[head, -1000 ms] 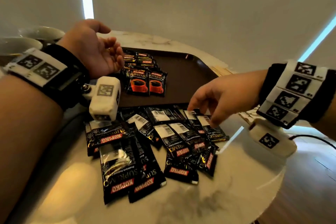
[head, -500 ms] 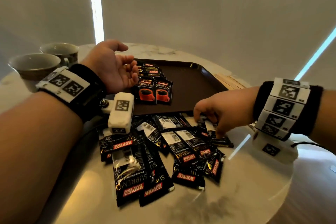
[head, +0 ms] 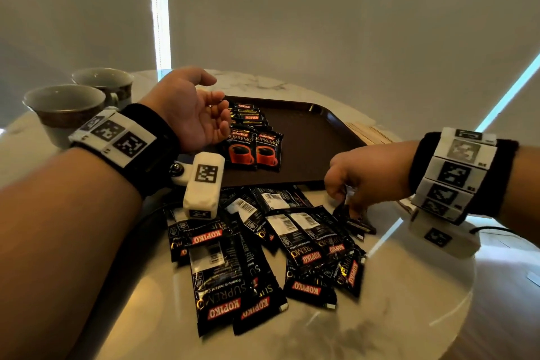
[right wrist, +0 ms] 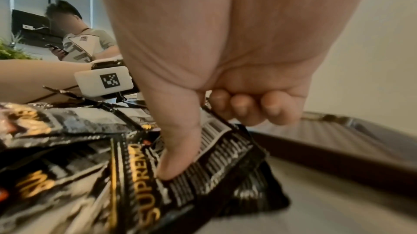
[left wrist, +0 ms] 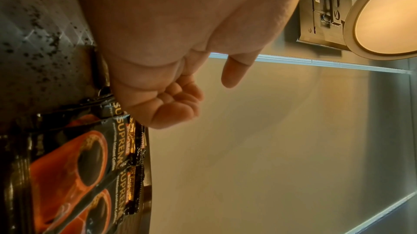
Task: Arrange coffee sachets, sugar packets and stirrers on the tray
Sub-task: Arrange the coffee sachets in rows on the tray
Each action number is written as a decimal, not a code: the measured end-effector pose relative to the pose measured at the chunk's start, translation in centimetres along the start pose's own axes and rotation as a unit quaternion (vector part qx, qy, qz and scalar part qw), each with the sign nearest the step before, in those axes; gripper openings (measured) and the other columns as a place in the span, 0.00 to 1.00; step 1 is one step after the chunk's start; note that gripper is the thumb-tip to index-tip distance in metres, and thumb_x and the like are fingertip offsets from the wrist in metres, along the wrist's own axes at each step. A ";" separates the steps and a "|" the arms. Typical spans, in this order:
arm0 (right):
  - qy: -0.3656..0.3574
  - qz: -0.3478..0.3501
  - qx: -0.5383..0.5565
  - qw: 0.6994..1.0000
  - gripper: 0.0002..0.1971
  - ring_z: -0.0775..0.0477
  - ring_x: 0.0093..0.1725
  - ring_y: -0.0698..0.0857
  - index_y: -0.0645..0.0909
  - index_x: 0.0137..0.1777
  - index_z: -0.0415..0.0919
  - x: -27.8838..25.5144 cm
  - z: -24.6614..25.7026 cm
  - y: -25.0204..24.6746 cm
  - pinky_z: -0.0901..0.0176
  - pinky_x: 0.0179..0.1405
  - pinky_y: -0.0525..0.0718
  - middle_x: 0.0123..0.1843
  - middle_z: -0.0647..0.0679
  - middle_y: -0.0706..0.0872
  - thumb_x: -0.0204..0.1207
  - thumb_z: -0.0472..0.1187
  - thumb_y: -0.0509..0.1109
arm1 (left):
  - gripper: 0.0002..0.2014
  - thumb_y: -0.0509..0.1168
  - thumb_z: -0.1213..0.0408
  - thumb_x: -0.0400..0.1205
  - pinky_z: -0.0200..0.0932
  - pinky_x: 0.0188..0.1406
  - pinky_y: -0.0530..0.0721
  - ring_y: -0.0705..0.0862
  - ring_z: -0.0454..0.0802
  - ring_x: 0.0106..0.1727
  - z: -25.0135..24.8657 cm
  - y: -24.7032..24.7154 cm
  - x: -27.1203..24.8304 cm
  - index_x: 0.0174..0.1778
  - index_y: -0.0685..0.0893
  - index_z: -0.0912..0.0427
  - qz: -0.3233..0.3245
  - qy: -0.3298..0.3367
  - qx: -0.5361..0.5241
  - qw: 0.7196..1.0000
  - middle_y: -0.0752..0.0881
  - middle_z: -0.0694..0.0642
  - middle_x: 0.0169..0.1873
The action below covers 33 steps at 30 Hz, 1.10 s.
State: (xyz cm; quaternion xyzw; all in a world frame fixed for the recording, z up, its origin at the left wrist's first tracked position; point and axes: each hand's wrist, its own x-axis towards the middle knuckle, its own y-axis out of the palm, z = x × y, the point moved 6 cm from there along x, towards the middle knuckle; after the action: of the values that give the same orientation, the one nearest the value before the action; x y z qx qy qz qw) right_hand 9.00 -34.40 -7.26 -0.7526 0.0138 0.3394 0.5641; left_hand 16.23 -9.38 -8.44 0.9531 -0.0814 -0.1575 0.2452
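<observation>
Kopiko Supremo coffee sachet (right wrist: 216, 155), black with a white barcode panel, is pinched at its upper end by the right hand (head: 359, 177): the thumb (right wrist: 178, 150) presses on the printed face while the other fingers (right wrist: 239, 106) curl in behind it. From the right wrist view the sachet seems tilted up off the pile, though its lower end may well be touching the packets beneath; the blur there makes that hard to settle. It sits at the right edge of the loose heap of sachets (head: 263, 242), which is spread on the marble table (head: 409, 301) just in front of the near rim of the brown tray (head: 321, 137).

On the tray, two columns of sachets (head: 252, 137) lie overlapping along its left part, the two nearest face up with red cups showing. The left hand (head: 193, 114) hovers beside those columns with the palm turned inward and the fingers (left wrist: 178, 98) loosely bent, holding nothing; the thumb (left wrist: 237, 70) stands apart from them.

Wooden stirrers (head: 368, 133) lie on the table just beyond the tray's right rim. Two ceramic cups (head: 65, 105) with a patterned band stand at the far left of the table, behind the left wrist. Each wrist carries a black band with white marker tiles and a white camera block.
</observation>
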 end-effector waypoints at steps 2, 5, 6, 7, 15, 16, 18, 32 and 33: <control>0.002 -0.027 -0.012 1.000 0.09 0.54 0.50 0.78 0.83 0.44 0.55 -0.3 0.1 -1.1 0.65 0.44 0.80 0.54 0.57 0.75 0.71 0.46 0.82 | 0.11 0.59 0.53 0.82 0.43 0.30 0.81 0.80 0.48 0.36 0.0 0.0 0.0 0.45 0.79 0.58 0.000 0.001 0.001 1.000 0.80 0.54 0.36; 0.010 -0.072 0.008 0.997 0.13 0.58 0.47 0.78 0.80 0.37 0.57 -1.1 0.0 -3.6 0.63 0.46 0.79 0.53 0.59 0.77 0.69 0.44 0.83 | 0.12 0.59 0.53 0.83 0.43 0.32 0.81 0.80 0.49 0.37 -0.1 0.2 -0.2 0.45 0.79 0.58 0.009 0.003 0.012 1.000 0.80 0.54 0.36; 0.015 -0.092 0.026 0.995 0.13 0.56 0.45 0.80 0.79 0.37 0.56 -1.4 0.0 -4.8 0.58 0.47 0.81 0.50 0.57 0.81 0.70 0.43 0.82 | 0.12 0.59 0.52 0.83 0.43 0.33 0.82 0.81 0.49 0.37 -0.1 0.3 -0.2 0.45 0.79 0.58 0.014 0.005 0.020 1.000 0.81 0.54 0.37; 0.020 -0.119 0.045 0.992 0.12 0.53 0.42 0.80 0.79 0.39 0.54 -1.7 0.2 -6.0 0.55 0.45 0.81 0.46 0.54 0.84 0.71 0.42 0.81 | 0.12 0.59 0.52 0.83 0.43 0.35 0.83 0.83 0.50 0.38 -0.1 0.5 -0.3 0.46 0.79 0.58 0.022 0.006 0.029 0.999 0.82 0.54 0.37; -0.061 -0.266 0.128 0.953 0.22 0.49 0.44 0.83 0.71 0.50 0.56 0.6 6.3 -13.4 0.47 0.47 0.85 0.45 0.54 0.83 0.69 0.37 0.81 | 0.30 0.67 0.47 0.76 0.56 0.69 0.81 0.88 0.58 0.63 0.3 2.3 -1.7 0.70 0.83 0.61 0.146 0.003 0.135 0.980 0.88 0.61 0.61; -0.062 -0.277 0.121 0.951 0.23 0.53 0.41 0.81 0.71 0.51 0.56 1.1 7.0 -14.0 0.53 0.41 0.83 0.43 0.56 0.81 0.68 0.39 0.83 | 0.29 0.66 0.47 0.77 0.57 0.69 0.81 0.87 0.59 0.65 0.4 2.6 -2.0 0.71 0.84 0.60 0.164 0.008 0.142 0.976 0.88 0.60 0.61; -0.059 -0.301 0.112 0.945 0.25 0.59 0.39 0.79 0.72 0.54 0.54 1.8 7.6 -15.0 0.60 0.33 0.75 0.41 0.57 0.81 0.66 0.42 0.85 | 0.24 0.66 0.48 0.78 0.58 0.63 0.86 0.89 0.61 0.62 0.6 3.1 -2.4 0.65 0.87 0.58 0.196 0.010 0.143 0.970 0.89 0.62 0.59; -0.040 -0.326 0.183 0.926 0.24 0.54 0.41 0.79 0.75 0.52 0.49 2.4 5.8 -13.4 0.60 0.38 0.76 0.46 0.52 0.81 0.68 0.63 0.79 | 0.18 0.54 0.65 0.85 0.44 0.34 0.82 0.83 0.52 0.39 -1.0 1.3 -0.8 0.69 0.80 0.51 0.079 0.047 0.009 0.996 0.86 0.65 0.50; -0.061 -0.258 0.205 0.942 0.24 0.54 0.39 0.81 0.79 0.51 0.48 1.8 6.0 -12.2 0.57 0.40 0.79 0.44 0.52 0.84 0.66 0.64 0.79 | 0.19 0.53 0.66 0.85 0.44 0.33 0.82 0.82 0.52 0.38 -1.3 0.9 -0.7 0.69 0.78 0.48 0.062 0.063 -0.003 0.996 0.85 0.65 0.50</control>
State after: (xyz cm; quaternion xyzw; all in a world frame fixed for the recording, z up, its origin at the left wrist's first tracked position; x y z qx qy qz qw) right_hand 12.31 -24.12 1.26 -0.5765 -0.1460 0.2174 0.7740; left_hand 15.99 -9.46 -6.71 0.9536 -0.1245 -0.0815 0.2617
